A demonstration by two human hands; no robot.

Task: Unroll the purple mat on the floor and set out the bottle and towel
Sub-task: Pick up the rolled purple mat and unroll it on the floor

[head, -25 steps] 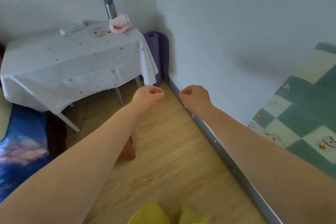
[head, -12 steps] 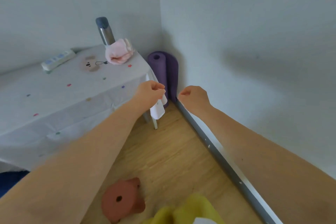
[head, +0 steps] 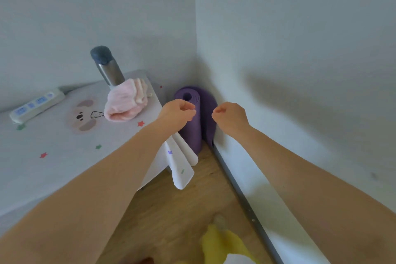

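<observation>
The purple mat (head: 194, 126) stands rolled up on end in the room corner, between the table and the wall. My left hand (head: 179, 113) hovers in front of its top, fingers curled shut and holding nothing. My right hand (head: 229, 117) is just to the right of the roll, also curled with nothing in it. On the table, a steel bottle (head: 107, 67) with a dark cap stands near the back edge. A crumpled pink towel (head: 126, 104) lies right in front of it.
The table wears a white cloth with coloured stars (head: 53, 156), its corner hanging down by the mat. A white power strip (head: 36, 106) lies at the table's left. Wooden floor (head: 182, 210) runs along a grey skirting strip (head: 244, 203). A yellow slipper (head: 222, 246) shows at the bottom.
I have come closer to the corner; the mat, table and bottle now loom larger. Both hands stay curled and have reached the rolled mat's top.
</observation>
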